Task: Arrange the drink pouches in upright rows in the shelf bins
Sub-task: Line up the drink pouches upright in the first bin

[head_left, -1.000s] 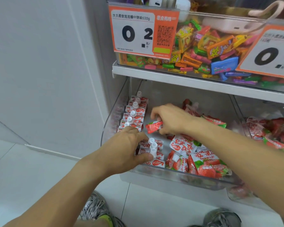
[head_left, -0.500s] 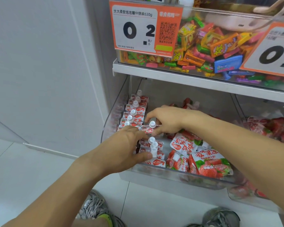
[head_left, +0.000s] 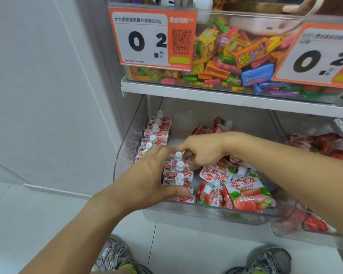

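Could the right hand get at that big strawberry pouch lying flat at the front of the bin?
Probably yes. The strawberry pouch lies on top of the loose pile with nothing over it, just below the right hand, which is busy at the second row's back pouch. The left hand is off to the other side.

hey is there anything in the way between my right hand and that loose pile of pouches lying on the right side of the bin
Nothing visible. The right hand is at the second row, and the loose pouches lie uncovered just beside it in the bin.
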`<state>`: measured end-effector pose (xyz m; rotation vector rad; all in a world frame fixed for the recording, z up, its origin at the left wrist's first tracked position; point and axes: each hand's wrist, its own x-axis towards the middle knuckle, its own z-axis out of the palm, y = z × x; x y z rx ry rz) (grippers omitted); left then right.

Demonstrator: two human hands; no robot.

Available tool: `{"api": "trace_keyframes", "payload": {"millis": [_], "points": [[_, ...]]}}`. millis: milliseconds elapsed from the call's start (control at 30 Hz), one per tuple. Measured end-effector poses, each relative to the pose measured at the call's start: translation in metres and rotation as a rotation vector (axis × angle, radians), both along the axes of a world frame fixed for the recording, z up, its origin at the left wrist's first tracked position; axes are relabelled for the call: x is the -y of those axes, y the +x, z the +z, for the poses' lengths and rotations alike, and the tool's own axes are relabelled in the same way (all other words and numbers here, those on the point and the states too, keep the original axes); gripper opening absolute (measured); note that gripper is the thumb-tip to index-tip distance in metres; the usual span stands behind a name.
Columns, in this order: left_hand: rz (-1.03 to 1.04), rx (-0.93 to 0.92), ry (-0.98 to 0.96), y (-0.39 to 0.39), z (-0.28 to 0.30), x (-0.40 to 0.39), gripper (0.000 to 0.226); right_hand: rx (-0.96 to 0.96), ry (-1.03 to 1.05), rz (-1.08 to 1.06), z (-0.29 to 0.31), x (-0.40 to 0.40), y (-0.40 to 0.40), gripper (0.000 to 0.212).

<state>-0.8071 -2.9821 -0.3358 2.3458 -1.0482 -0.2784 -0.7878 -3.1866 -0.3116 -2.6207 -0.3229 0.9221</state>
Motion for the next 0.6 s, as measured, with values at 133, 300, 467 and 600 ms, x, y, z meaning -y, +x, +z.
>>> {"api": "trace_keyframes", "payload": {"millis": [133, 300, 467, 600], "points": [[-0.05, -0.079, 0.02, 0.005, -0.002, 0.008, 0.113, 0.075, 0.149, -0.107, 0.017, 0.021, -0.008, 0.05], [-0.048, -0.064, 0.068, 0.011, -0.002, 0.012, 0.093, 0.565, 0.016, -0.338, 0.028, 0.059, -0.035, 0.038], [-0.063, -0.024, 0.095, 0.008, -0.001, 0.012, 0.083, 0.364, -0.357, -0.266, 0.007, 0.082, -0.053, 0.099], [-0.068, -0.018, 0.112, 0.007, -0.001, 0.012, 0.084, 0.339, -0.125, -0.523, 0.001, 0.087, -0.044, 0.083]]}}
